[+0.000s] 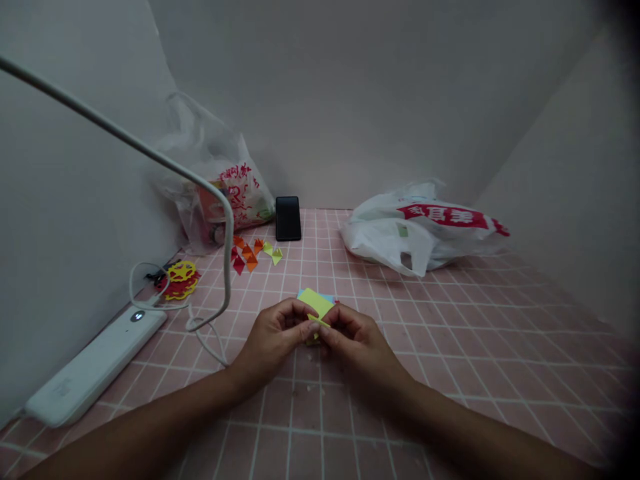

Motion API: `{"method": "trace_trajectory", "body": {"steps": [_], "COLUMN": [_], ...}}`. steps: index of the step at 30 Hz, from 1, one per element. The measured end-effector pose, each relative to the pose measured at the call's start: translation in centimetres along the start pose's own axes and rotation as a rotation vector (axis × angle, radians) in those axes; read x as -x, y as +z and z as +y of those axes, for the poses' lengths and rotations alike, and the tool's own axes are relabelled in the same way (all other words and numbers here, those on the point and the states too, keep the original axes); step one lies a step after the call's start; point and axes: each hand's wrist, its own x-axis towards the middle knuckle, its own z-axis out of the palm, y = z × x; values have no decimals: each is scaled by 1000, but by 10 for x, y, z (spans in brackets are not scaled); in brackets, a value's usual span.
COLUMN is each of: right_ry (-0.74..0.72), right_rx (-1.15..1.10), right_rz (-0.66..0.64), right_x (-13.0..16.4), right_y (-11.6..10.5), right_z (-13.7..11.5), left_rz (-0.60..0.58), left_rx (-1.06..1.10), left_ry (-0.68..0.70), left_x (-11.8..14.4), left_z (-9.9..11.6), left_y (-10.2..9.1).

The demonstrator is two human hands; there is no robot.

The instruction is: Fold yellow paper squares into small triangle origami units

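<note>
Both my hands meet at the middle of the pink tiled surface. My left hand [284, 329] and my right hand [353, 331] pinch a small piece of folded yellow paper [320, 321] between thumbs and fingers. Its exact folds are mostly hidden by the fingertips. Just beyond lies a yellow-green paper sheet [316, 301], with a strip of light blue paper [327, 297] showing from under it. A bit of red peeks out beside my right fingers.
Red, orange and yellow folded papers [249, 256] lie at the back left, near a black phone [289, 219]. Plastic bags [240, 193] stand behind, with another white bag [390, 233] at right. A white power strip [100, 367], a cable [227, 253] and yellow-red cut-outs [181, 280] are at left.
</note>
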Motion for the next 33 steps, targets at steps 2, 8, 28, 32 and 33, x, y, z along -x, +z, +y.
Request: {"method": "trace_trajectory", "body": {"steps": [2,8,28,32,33], "right_ry": [-6,20,116,110,100], "right_rx": [36,55,-123,-118,-101], "right_rz": [-8,-25,-83,-67,-41], "right_x": [2,5,2,1,1], "right_y": [1,2,-2,-2,-2], "right_z": [-1,-2,12,11,10], "left_rz": [-14,-20,-75,-77,-80], "left_rx": [-19,-124,-150,-157,-146], "left_ry": [-5,3,-44,-35,-36], "left_x": [0,5,3,-1,-2], "left_z": [2,8,6,2,0], "left_y": [0,-2,-4,-3,-3]}}
